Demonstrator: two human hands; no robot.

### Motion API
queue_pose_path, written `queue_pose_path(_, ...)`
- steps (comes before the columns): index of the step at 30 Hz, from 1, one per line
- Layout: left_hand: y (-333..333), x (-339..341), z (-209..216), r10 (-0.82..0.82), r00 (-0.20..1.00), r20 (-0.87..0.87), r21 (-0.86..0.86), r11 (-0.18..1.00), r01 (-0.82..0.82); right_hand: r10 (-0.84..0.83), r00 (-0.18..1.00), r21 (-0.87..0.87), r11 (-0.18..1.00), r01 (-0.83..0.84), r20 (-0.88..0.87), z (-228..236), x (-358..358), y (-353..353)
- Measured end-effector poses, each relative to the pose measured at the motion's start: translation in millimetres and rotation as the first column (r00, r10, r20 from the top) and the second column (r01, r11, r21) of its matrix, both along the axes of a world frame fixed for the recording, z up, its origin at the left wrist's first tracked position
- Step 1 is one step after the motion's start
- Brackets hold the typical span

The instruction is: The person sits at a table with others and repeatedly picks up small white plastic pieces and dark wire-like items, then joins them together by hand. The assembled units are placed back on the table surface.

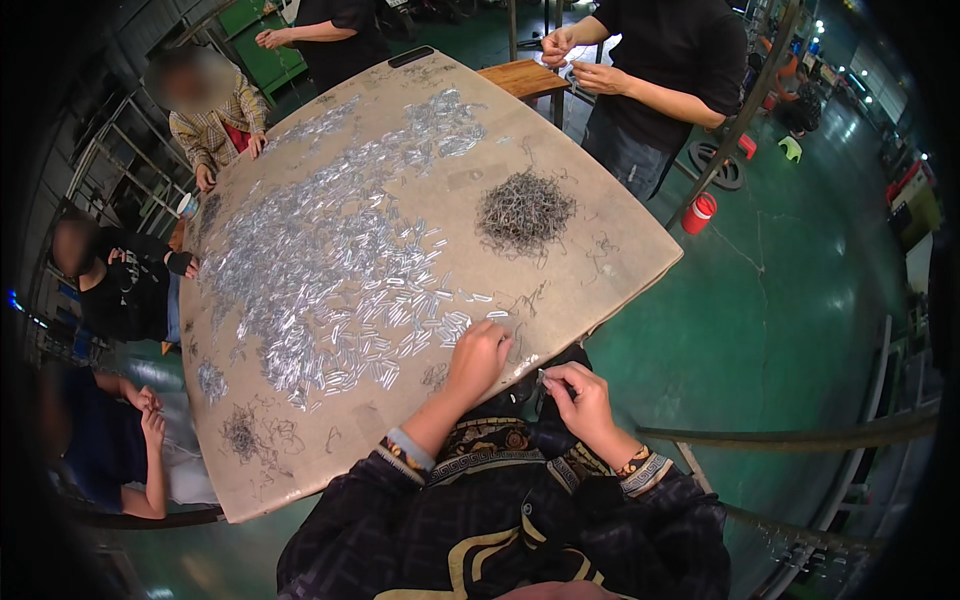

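My left hand (480,358) rests at the near edge of the table, its fingers curled together. Whatever they may hold is hidden behind them. Just off that edge, my right hand (582,400) pinches a small shiny metal piece (541,378) between thumb and fingers. Many short silvery metal pieces (330,270) lie spread in a broad heap across the table, a few of them close to my left hand. Farther off to the right sits a dark pile of thin, tangled wire-like pieces (525,212).
The large brown-topped table (580,250) has loose wire scraps (245,435) at its near-left corner. Several people stand or sit around it. A wooden stool (525,77) stands at the far side. A red bucket (700,212) is on the green floor, and a metal rail (800,438) runs at right.
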State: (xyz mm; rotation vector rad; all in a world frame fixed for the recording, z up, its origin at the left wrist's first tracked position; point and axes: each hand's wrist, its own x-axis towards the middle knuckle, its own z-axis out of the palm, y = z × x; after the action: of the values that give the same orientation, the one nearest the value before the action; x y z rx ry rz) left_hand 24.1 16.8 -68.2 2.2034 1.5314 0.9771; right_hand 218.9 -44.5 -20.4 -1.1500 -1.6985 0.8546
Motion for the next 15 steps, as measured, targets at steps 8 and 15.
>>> queue_pose_path(8, 35.3, 21.5, -1.3, -0.037, 0.885, -0.464, -0.015, 0.999, 0.034, -0.009, 1.000, 0.037, 0.999, 0.009, 0.004, -2.8, -2.5, 0.8)
queue_pose_path(15, 44.2, 31.5, 10.1, -0.097, 0.806, -0.584, -0.054, 0.995, 0.081, 0.007, 1.000, 0.058, 0.998, -0.008, 0.027, -4.2, -5.5, -0.8)
